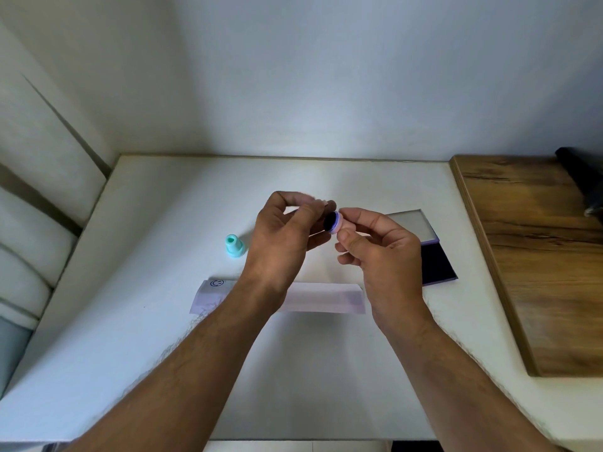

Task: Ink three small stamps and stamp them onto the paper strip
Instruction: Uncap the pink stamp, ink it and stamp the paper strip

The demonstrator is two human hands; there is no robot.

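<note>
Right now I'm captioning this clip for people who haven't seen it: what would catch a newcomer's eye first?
First, the two hands raised mid-table: the right hand pinches a small pink stamp with its dark inked face turned toward the left hand. Next, the mint-green stamp standing alone left of them. Then the pale paper strip nearer the viewer with one blue smiley print at its left end, and the open ink pad to the right.

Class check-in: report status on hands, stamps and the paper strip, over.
Right hand pinching pink stamp, dark face up; left hand fingering it. Teal stamp standing on table. Paper strip shows one smiley print; forearms overhang it.
</note>
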